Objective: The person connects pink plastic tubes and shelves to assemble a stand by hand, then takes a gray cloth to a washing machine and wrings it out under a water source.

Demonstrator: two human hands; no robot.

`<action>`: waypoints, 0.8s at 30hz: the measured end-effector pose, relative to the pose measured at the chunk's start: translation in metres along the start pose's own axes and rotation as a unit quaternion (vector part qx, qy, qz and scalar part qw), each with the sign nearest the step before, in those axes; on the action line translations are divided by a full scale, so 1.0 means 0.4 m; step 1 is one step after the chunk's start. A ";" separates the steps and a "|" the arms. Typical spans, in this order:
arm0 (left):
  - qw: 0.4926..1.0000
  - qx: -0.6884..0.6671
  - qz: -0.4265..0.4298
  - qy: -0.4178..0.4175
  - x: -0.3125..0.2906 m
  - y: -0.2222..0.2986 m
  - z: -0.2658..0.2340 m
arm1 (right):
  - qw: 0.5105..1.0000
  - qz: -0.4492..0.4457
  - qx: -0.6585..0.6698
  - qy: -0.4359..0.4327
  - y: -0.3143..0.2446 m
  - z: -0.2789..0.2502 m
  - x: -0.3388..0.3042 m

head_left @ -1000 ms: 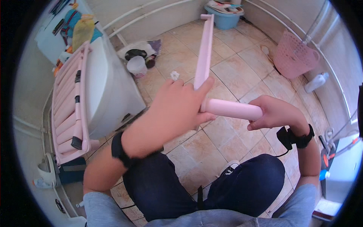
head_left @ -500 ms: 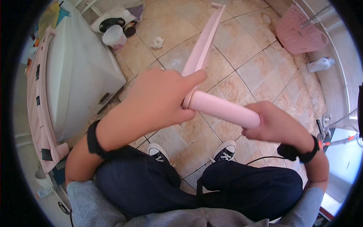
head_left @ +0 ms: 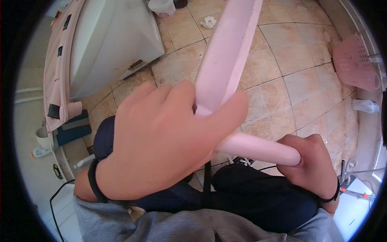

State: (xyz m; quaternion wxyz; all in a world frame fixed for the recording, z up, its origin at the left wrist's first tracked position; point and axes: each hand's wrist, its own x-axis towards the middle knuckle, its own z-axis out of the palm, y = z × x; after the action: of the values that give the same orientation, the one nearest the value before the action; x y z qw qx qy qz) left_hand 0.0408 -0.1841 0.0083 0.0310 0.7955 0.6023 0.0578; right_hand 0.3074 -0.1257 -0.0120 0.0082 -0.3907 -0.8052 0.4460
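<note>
My left hand is wrapped round the near end of a long pink plastic channel piece, its thumb lying over the edge. The trough of the channel faces up, and the piece runs away from me past the top of the view. A smooth pink tube comes out from under my left hand toward the right. My right hand is closed round the tube's far right end. The joint between channel and tube is hidden by my left hand, so I cannot tell whether they are fixed together.
A white tub-like fixture stands at left, with a pink panel with black patches along it. A white bucket and crumpled tissue lie ahead on the tiled floor. A pink basket and white bottle are at right.
Both hands and the pink pieces have come nearer to me and lower in view. The channel appears larger, its trough turned more toward me. The view has shifted too.
</note>
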 end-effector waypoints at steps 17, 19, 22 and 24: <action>0.992 0.036 0.120 0.029 0.063 -0.019 0.105 | 0.991 0.044 0.087 -0.090 0.082 -0.026 0.079; 0.986 0.030 0.155 0.055 0.090 -0.015 0.079 | 0.993 0.013 0.052 -0.101 0.076 -0.086 0.066; 0.984 -0.019 0.166 0.069 0.118 -0.001 0.046 | 0.977 -0.104 -0.183 0.039 0.040 -0.141 0.038; 0.985 -0.065 0.149 0.059 0.125 0.006 0.038 | 0.937 -0.142 -0.288 0.140 0.021 -0.126 0.057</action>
State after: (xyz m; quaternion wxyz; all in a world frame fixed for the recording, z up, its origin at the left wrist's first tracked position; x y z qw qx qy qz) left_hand 0.0583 -0.1364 -0.0038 0.0384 0.8680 0.4726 0.1478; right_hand 0.3150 -0.0726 0.0046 0.0711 -0.3166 -0.9370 0.1298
